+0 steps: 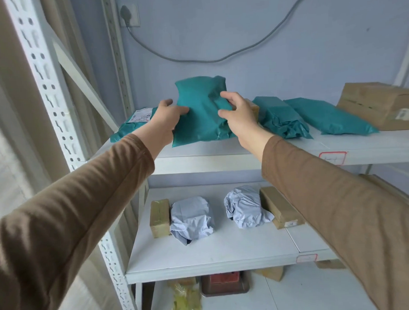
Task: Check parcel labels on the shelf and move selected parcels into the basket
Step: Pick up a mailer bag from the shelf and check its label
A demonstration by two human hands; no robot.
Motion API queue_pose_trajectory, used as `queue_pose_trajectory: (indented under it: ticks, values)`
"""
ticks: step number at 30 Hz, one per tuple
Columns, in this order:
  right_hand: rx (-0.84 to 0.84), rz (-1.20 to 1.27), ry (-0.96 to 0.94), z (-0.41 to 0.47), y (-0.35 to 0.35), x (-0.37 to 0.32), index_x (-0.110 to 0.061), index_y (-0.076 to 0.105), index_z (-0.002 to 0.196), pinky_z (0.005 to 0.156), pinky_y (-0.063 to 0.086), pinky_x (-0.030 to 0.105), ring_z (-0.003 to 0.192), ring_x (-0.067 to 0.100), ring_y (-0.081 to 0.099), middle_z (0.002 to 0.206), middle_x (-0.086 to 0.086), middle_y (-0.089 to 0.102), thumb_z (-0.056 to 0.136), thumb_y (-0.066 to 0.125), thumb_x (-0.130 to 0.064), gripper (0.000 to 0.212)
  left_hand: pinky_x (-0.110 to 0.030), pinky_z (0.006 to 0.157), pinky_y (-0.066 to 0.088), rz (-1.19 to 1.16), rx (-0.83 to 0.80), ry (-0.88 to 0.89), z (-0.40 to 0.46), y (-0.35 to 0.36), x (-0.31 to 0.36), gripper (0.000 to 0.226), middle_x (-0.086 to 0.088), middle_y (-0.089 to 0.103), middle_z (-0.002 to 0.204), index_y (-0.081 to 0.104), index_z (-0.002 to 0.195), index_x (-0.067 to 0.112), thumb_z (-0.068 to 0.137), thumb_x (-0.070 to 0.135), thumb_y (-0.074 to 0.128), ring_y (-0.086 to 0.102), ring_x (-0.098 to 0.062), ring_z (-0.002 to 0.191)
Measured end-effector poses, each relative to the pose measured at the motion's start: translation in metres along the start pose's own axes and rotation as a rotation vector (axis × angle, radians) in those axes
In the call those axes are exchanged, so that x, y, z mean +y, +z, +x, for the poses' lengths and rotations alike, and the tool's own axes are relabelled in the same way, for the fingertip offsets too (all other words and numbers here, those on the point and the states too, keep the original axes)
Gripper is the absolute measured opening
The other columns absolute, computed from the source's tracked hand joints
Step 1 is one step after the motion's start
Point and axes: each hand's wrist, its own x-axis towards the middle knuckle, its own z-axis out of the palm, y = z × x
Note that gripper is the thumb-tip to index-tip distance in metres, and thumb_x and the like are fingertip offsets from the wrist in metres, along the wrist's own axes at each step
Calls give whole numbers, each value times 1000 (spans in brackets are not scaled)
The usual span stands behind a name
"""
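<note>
A teal plastic parcel (202,111) stands tilted up on the upper shelf (222,154), its plain side toward me. My left hand (167,120) grips its left edge and my right hand (238,116) grips its right edge. To the left lies another teal parcel (130,127) with a white label facing up. Two more teal parcels (278,119) (327,115) lie to the right. No basket is in view.
A cardboard box (380,104) sits at the upper shelf's right end. The middle shelf (214,254) holds two grey-white bags (192,220) (246,209) and small brown boxes (159,218) (280,206). White slotted uprights (58,113) frame the left side. A cable (195,55) hangs on the wall.
</note>
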Motion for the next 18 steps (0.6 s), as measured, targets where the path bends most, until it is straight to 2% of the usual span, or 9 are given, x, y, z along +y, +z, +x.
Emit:
queue_pose_trajectory:
  ticks: [2,4,5,7,9,11,13,16,18]
  values:
    - [-21,-21,-79,-23,-13,-8,-22,58,140,83,39,0,120,2,51,133,-12,55,96,59,2,50,-36,75,56,-54,-19,14,-30,-5,6,73,-9,54,138,31,159,20,98,9,68,59,-16,93]
    - [-41,-28,-148,-47,-26,-13,-30,61,133,100,37,12,132,5,48,144,-8,55,93,61,-3,48,-43,93,57,-95,-47,8,-60,-9,9,77,-10,52,141,30,159,20,95,10,71,60,-23,110]
    - [-31,-42,-185,-60,-33,-14,-39,62,127,106,38,18,134,8,48,144,-6,56,90,62,-9,47,-44,96,56,-113,-69,4,-75,-12,10,80,-10,52,140,29,160,19,94,12,73,60,-26,116]
    - [-11,-80,-255,-89,-47,-19,-52,61,115,113,40,31,133,13,50,139,-4,58,84,62,-15,47,-41,89,60,-133,-142,-13,-108,-17,10,85,-10,55,141,32,159,17,88,20,80,63,-27,118]
    - [-21,-93,-326,-120,-60,-22,-50,60,115,117,39,40,133,14,51,139,-3,58,85,61,-11,49,-38,86,63,-107,-241,-31,-140,-21,9,73,-8,65,132,48,151,14,87,30,80,69,-24,111]
    - [-34,-103,-377,-150,-72,-26,-37,62,119,118,37,38,135,12,50,141,0,54,87,60,-3,47,-39,99,59,-82,-319,-44,-167,-26,3,47,-4,72,120,62,138,15,96,35,71,70,-22,108]
    - [-36,-164,-417,-179,-83,-26,-24,65,122,117,37,34,137,8,47,141,-2,49,88,61,2,43,-42,107,53,-70,-390,-48,-190,-31,-6,45,-5,71,132,64,138,18,98,39,67,68,-21,114]
    - [-54,-249,-487,-220,-94,-16,-14,67,120,118,36,32,139,-2,40,144,-3,44,89,63,5,36,-41,104,54,-9,-467,-16,-222,-38,-23,50,-3,71,135,65,135,19,90,38,71,69,-19,116]
    - [-74,-328,-548,-244,-100,-4,-8,68,117,115,30,16,136,-14,36,148,3,42,90,64,7,31,-41,102,54,49,-469,33,-239,-40,-41,48,-1,74,129,66,131,18,85,30,74,71,-19,113]
